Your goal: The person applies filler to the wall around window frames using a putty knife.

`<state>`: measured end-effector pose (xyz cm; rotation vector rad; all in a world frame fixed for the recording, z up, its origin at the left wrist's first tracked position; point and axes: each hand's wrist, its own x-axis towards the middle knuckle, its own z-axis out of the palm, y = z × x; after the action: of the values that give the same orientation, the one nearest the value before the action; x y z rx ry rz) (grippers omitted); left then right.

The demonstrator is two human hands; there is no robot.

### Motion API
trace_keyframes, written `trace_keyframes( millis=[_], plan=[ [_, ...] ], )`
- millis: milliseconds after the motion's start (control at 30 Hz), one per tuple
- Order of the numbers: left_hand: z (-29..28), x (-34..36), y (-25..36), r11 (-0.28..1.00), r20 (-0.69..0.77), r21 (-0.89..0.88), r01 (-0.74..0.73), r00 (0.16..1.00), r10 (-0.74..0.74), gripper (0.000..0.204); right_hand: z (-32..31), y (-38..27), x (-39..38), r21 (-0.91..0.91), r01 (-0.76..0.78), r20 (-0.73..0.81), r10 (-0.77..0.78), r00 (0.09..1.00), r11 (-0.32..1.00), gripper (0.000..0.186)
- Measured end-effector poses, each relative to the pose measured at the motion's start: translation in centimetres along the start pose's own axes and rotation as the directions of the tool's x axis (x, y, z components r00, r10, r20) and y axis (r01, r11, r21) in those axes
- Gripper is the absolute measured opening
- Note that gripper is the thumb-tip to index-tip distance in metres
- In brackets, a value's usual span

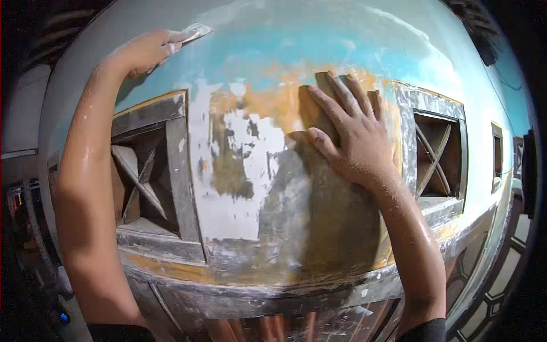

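High on the wall (285, 194), toward its left side, a flat, white-smeared scraper (195, 32) was held by the left hand (147, 52), pinched between thumb and fingers, blade pointed right; blade contact could not be confirmed. The right hand (362, 139) was placed lower and farther right, fingers spread, palm turned to the wall; whether it was pressed flat could not be told. A dark shadow (342, 233) was cast below it. The wall was coated grey-white on top, with a turquoise band (245, 51) beneath, then worn orange patches (279, 102). A ragged white patch (228, 222) was seen between the left framed opening (176, 131) and the right framed opening (407, 108), both fitted with crossed bars (436, 154). The left framed opening was partly covered by the left forearm (88, 165). Dark sleeves (424, 332) were caught at the lower edge.
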<state>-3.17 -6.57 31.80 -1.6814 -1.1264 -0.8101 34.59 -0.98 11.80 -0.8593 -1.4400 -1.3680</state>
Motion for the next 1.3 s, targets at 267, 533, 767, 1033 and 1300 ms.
trace_keyframes(
  millis=[267, 533, 767, 1033, 1300],
  plan=[
    [1.1, 5.7, 7.0, 0.994, -0.104, 0.062, 0.085, 0.991, -0.079, 0.043, -0.1, 0.7, -0.7, 0.050, 0.025, 0.016, -0.026, 1.000, 0.998, 0.064],
    [0.8, 6.2, 1.8, 0.997, -0.104, 0.074, 0.028, 0.994, -0.020, 0.042, -2.1, 3.9, -3.9, 0.050, 0.068, 0.119, -0.074, 0.990, 0.996, 0.064],
    [0.1, 9.4, 8.7, 0.990, -0.048, -0.097, 0.101, 0.993, -0.106, 0.043, -2.2, 4.3, -4.4, 0.112, 0.054, 0.101, -0.065, 0.993, 0.992, 0.063],
    [0.5, 7.1, 13.3, 0.992, -0.008, -0.036, 0.123, 0.992, -0.123, 0.041, -1.8, 5.2, -5.3, 0.077, 0.037, 0.090, -0.044, 0.995, 0.996, 0.062],
    [3.2, 11.0, 9.0, 1.000, -0.363, -0.019, -0.009, 0.932, 0.001, 0.040, -2.0, 4.3, -4.7, 0.118, 0.035, 0.076, -0.044, 0.996, 0.992, 0.061]
  ],
)
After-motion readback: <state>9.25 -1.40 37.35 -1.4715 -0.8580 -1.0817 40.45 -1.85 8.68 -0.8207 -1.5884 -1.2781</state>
